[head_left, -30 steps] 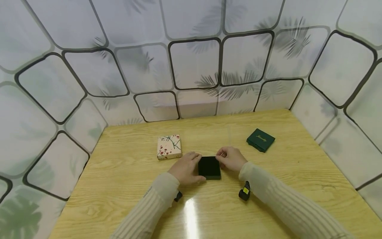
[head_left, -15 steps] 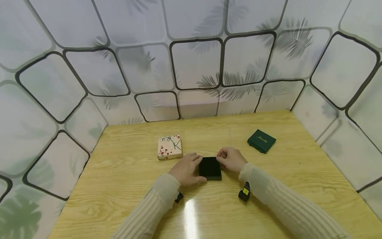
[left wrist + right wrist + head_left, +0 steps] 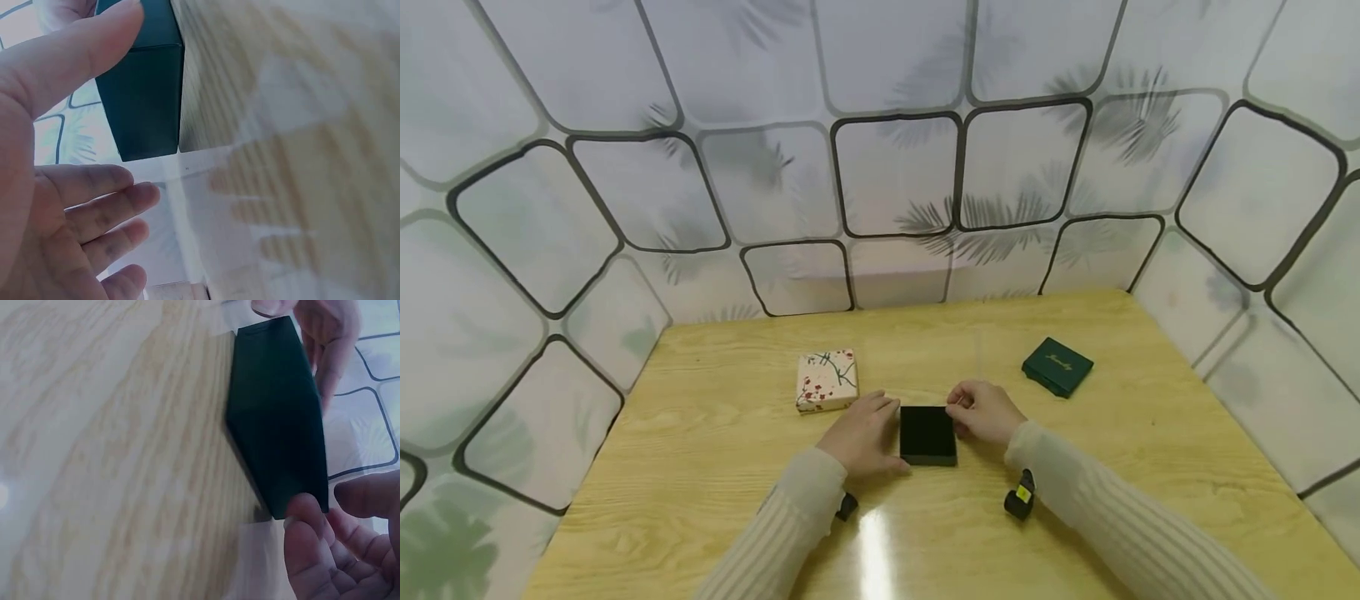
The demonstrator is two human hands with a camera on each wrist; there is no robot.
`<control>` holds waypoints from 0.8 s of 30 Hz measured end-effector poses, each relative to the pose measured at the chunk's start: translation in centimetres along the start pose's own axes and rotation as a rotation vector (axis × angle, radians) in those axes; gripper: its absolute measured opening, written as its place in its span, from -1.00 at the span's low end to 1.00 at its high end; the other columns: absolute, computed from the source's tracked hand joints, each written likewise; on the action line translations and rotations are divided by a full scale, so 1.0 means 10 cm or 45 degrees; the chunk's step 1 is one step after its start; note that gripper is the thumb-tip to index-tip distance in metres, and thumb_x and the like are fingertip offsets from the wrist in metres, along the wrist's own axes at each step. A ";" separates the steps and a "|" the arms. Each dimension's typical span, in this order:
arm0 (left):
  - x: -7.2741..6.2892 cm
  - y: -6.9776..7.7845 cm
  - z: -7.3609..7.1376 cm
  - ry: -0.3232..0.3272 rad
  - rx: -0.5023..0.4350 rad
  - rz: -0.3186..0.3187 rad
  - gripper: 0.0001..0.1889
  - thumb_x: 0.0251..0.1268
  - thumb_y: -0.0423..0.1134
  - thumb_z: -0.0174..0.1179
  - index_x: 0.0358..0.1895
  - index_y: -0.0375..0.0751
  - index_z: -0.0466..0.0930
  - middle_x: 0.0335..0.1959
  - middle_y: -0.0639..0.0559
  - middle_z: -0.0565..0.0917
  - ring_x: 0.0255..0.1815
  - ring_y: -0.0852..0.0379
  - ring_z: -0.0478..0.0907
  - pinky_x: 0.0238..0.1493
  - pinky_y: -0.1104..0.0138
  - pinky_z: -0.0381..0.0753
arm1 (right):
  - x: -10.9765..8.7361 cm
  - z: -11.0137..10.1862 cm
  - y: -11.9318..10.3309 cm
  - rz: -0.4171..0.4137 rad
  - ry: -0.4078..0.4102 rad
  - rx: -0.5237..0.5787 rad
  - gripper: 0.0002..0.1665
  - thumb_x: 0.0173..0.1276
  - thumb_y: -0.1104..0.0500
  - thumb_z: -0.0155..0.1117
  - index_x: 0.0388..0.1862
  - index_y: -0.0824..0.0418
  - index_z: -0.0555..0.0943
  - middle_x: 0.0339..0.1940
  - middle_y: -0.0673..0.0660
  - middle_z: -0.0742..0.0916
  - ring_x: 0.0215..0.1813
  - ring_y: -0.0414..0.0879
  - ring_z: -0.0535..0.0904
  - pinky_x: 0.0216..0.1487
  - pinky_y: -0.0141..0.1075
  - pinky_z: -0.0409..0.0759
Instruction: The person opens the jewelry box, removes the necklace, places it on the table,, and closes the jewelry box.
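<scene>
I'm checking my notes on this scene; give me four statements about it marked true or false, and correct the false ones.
1. The square dark green box with a black upper face sits between the left hand and the right hand. True.
2. The square cream box with red blossoms and the flat dark green piece with gold lettering both rest on the yellowish wood-grain table. True.
3. The cream box lies to the right of the gold-lettered piece. False: it lies to the left.
4. The right hand holds the gold-lettered piece. False: it is at the dark green box's right side.
</scene>
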State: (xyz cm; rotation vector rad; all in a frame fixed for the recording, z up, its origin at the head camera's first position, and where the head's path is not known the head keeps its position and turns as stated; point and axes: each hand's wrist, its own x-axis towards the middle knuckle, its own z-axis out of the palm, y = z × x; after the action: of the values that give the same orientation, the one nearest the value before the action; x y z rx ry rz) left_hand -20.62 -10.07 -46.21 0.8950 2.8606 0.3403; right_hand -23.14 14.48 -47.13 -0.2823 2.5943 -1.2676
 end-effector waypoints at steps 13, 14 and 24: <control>0.06 -0.13 0.05 -0.060 -0.150 -0.029 0.06 -0.18 0.32 0.44 0.40 -0.23 0.30 0.41 -0.11 0.31 0.48 -0.09 0.07 0.43 0.10 0.14 | -0.06 -0.03 0.07 -0.015 -0.120 0.101 -0.71 0.41 0.30 0.10 0.08 0.31 0.56 -0.32 0.09 0.67 -0.44 -0.08 0.60 -0.42 -0.26 0.62; 0.06 -0.13 0.05 -0.058 -0.151 -0.024 0.06 -0.18 0.32 0.44 0.39 -0.23 0.30 0.40 -0.11 0.32 0.48 -0.09 0.07 0.43 0.10 0.14 | -0.06 -0.03 0.08 -0.024 -0.126 0.102 -0.70 0.41 0.30 0.09 0.08 0.30 0.56 -0.31 0.09 0.67 -0.44 -0.08 0.59 -0.43 -0.26 0.61; 0.05 -0.15 0.06 -0.074 -0.203 -0.018 0.08 -0.19 0.31 0.45 0.43 -0.17 0.25 0.42 -0.08 0.28 0.50 -0.07 0.02 0.43 0.09 0.12 | -0.13 -0.46 0.13 -0.101 -0.045 -0.116 -0.59 0.45 0.17 0.15 0.21 0.31 0.50 -0.16 0.11 0.66 -0.25 -0.03 0.62 -0.36 -0.23 0.60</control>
State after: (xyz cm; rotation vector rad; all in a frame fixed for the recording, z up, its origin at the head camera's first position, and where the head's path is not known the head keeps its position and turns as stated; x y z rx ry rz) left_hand -21.73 -10.82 -47.21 0.8408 2.7393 0.5236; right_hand -23.37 19.02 -45.26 -0.4246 2.6386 -1.1597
